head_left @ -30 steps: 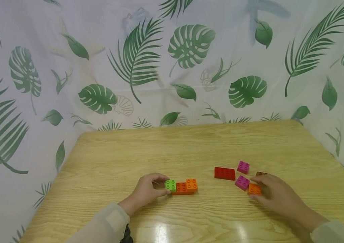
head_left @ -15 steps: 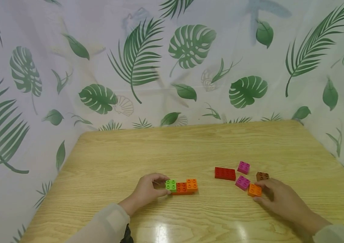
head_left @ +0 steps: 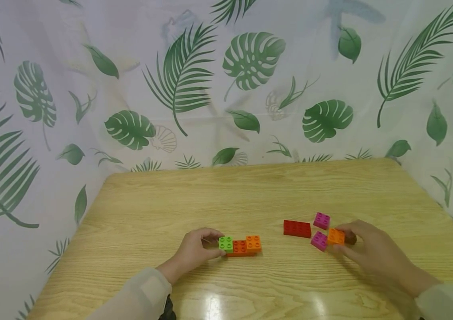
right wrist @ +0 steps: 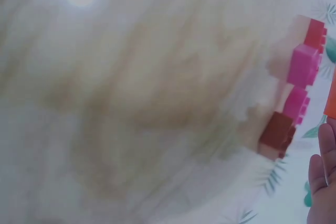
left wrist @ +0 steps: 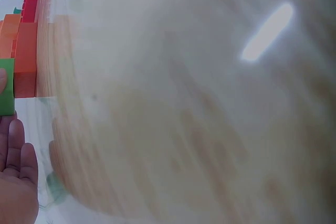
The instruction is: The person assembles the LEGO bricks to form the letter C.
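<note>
My left hand pinches the light green square brick between thumb and fingers. That brick sits on the left end of a long red-orange brick, whose right end bears an orange square brick. In my right hand, thumb and fingertips pinch a second orange square brick. The right wrist view shows this orange brick raised off the table, at the right edge. Behind it, the brown brick is mostly hidden in the head view; the right wrist view shows it on the table.
Between the hands lies a long red brick. Two magenta square bricks lie just right of it, one nearer me. The wood-grain table ends at a white cloth with green leaf prints.
My right hand has lifted the orange brick off the table. The brown brick, in fuller view half a second ago, is now mostly covered. My left hand and its bricks have stayed put.
</note>
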Tool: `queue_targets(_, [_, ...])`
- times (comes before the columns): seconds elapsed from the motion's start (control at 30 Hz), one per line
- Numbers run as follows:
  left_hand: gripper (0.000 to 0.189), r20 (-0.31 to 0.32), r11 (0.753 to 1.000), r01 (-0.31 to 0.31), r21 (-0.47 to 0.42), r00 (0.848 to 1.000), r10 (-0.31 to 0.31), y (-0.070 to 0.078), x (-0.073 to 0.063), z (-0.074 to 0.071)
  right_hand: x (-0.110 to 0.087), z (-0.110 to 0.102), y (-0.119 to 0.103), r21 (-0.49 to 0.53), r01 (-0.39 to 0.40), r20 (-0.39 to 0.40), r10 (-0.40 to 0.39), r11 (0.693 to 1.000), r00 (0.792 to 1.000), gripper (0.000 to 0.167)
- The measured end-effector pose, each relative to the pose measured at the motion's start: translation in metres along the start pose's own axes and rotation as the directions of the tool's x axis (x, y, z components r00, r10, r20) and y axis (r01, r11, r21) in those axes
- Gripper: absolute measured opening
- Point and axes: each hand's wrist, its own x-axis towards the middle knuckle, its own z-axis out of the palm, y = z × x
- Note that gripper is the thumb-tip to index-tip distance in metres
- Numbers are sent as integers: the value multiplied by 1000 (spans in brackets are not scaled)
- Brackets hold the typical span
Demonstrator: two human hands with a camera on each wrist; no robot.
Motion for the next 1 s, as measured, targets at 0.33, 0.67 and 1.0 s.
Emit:
queue_targets(0.33, [33,-6,1000,-5,14,1000,5,-1,1,0,28,17,-22,67,107,-39,-105,992,994,39])
queue_targets(0.67, [33,-6,1000,0,8,1000,0,-1,1,0,52,41,-50,145,129,10,-132,981,991,37])
queue_targets(1.0, [32,-3,1000,-5,4,1000,5,-1,1,-1,73,60,-78,230,226,-20,-227,947,974,37])
